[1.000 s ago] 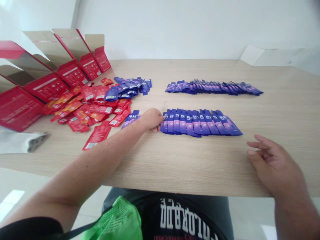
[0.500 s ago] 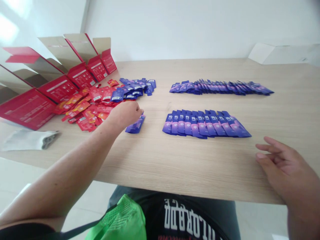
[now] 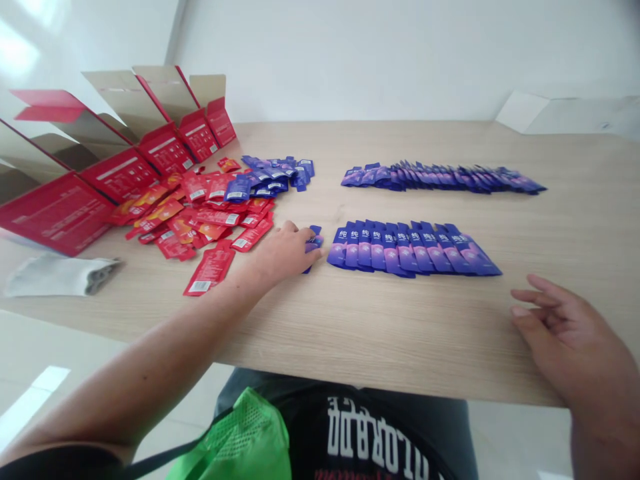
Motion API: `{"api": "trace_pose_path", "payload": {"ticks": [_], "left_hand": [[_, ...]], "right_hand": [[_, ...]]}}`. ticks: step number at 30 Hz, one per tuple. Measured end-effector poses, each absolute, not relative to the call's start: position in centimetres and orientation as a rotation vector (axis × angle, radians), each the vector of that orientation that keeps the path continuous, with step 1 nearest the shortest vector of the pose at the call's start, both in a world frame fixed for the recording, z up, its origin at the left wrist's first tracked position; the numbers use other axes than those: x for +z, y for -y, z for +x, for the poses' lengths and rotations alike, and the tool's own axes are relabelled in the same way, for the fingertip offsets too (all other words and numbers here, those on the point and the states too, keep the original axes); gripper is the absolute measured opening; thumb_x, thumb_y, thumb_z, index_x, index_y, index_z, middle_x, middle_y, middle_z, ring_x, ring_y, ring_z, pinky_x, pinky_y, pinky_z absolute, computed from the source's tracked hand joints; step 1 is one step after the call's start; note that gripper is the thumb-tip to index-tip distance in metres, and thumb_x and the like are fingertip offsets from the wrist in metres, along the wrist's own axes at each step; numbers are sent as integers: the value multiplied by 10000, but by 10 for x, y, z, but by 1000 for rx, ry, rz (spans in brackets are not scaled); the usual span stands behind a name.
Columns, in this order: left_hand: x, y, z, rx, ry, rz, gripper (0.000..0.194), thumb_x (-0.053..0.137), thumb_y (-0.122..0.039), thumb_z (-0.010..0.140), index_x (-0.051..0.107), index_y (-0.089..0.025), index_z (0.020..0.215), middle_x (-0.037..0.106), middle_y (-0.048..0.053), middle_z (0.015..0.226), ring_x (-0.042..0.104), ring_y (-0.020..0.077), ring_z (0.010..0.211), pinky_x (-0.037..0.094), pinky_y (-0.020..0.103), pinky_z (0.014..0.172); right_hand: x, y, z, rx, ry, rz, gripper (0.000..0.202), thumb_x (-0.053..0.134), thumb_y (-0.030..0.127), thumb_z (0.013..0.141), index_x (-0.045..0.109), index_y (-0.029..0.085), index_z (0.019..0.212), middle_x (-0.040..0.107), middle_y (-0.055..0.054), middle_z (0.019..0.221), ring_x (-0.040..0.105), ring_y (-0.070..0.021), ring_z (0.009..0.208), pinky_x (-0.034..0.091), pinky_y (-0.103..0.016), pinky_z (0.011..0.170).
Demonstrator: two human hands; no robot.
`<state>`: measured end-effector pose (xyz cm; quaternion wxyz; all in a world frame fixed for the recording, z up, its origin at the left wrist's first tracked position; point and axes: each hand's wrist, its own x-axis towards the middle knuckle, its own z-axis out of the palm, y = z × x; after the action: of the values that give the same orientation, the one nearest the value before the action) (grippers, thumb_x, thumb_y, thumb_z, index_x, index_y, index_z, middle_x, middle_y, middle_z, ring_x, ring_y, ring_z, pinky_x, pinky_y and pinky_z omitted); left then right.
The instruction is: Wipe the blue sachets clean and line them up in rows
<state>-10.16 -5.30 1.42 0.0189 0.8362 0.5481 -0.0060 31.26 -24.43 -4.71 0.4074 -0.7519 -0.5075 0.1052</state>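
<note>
My left hand (image 3: 290, 252) is closed over a purple sachet (image 3: 316, 231) low on the tabletop, hiding most of it. Just right of the fingers lies an overlapping row of purple sachets (image 3: 405, 248), their white-lettered fronts up; a small gap separates it from the held sachet. My right hand (image 3: 570, 327) rests near the table's right side, its fingers loosely bent and apart, holding nothing. A loose heap of blue-purple sachets (image 3: 270, 177) lies beyond my left hand. Red sachets (image 3: 210, 217) are piled to its left.
A longer, tightly overlapped row of purple sachets (image 3: 445, 176) lies farther back. Several open red cartons (image 3: 120, 172) line the left side. A folded grey-white cloth (image 3: 60, 276) lies at the left front edge. A white box (image 3: 560, 115) stands at the back right.
My left hand has moved right with the purple sachet, towards the near row. Its forearm has uncovered a red sachet lying at the front of the red pile. My right hand has stayed put.
</note>
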Motion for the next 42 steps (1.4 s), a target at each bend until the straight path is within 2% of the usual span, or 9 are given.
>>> {"api": "trace_pose_path", "payload": {"ticks": [4, 10, 16, 22, 30, 33, 35, 38, 42], "left_hand": [[21, 49, -96, -151, -1403, 2588, 680, 562, -437, 828, 494, -217, 1468, 522, 143, 1396, 521, 283, 1308, 426, 341, 1075], [29, 42, -101, -279, -1286, 2596, 1069, 757, -601, 601, 404, -209, 1531, 334, 166, 1579, 406, 346, 1414, 369, 374, 1142], [20, 27, -100, -205, -1243, 2675, 1042, 754, -630, 624, 451, -149, 1497, 416, 186, 1532, 416, 328, 1406, 341, 359, 1161], [21, 25, -90, -129, -1145, 2659, 916, 755, -523, 678, 471, -159, 1470, 461, 149, 1508, 430, 291, 1400, 341, 321, 1155], [13, 35, -80, 31, -1168, 2626, 977, 722, -549, 716, 367, -137, 1528, 449, 164, 1482, 489, 286, 1340, 370, 314, 1131], [10, 42, -78, 92, -1193, 2678, 1057, 713, -618, 711, 296, -154, 1563, 447, 177, 1468, 473, 321, 1336, 367, 371, 1136], [8, 46, -76, 157, -1217, 2736, 1083, 704, -681, 697, 290, -190, 1568, 428, 179, 1484, 421, 364, 1365, 332, 446, 1158], [0, 50, -71, 253, -1189, 2765, 1087, 672, -738, 703, 278, -221, 1574, 355, 178, 1549, 338, 396, 1415, 290, 510, 1176], [-10, 50, -60, 351, -1110, 2766, 1028, 654, -725, 751, 276, -244, 1577, 308, 159, 1588, 284, 370, 1460, 267, 494, 1199]], "right_hand": [[-51, 245, 315, 282, 1273, -1829, 647, 672, 438, 809, 514, 265, 1412, 709, -105, 1142, 674, -238, 774, 562, -383, 629], [-52, 245, 315, 285, 1283, -1817, 644, 673, 440, 815, 509, 270, 1414, 708, -103, 1140, 673, -230, 784, 573, -376, 654], [-51, 246, 316, 252, 1309, -1827, 652, 674, 448, 811, 505, 273, 1416, 709, -103, 1143, 676, -236, 789, 577, -382, 646], [-50, 246, 314, 273, 1289, -1835, 646, 669, 432, 817, 508, 255, 1417, 704, -110, 1151, 680, -237, 803, 575, -397, 686], [-56, 243, 327, 262, 1360, -1836, 646, 664, 465, 832, 499, 273, 1426, 701, -103, 1163, 680, -227, 790, 586, -386, 665], [-44, 235, 332, 152, 1496, -1896, 681, 641, 527, 846, 490, 246, 1449, 662, -128, 1235, 684, -261, 919, 602, -403, 721], [-35, 224, 335, -27, 1675, -1908, 769, 657, 593, 825, 469, 229, 1476, 588, -152, 1353, 633, -319, 1127, 572, -472, 905], [-28, 198, 342, -211, 1991, -1773, 937, 685, 689, 761, 396, 227, 1523, 423, -148, 1534, 399, -380, 1411, 321, -559, 1185], [-33, 160, 352, -85, 2256, -1717, 1035, 696, 704, 747, 276, 253, 1577, 287, -158, 1616, 295, -396, 1475, 302, -575, 1187]]}}
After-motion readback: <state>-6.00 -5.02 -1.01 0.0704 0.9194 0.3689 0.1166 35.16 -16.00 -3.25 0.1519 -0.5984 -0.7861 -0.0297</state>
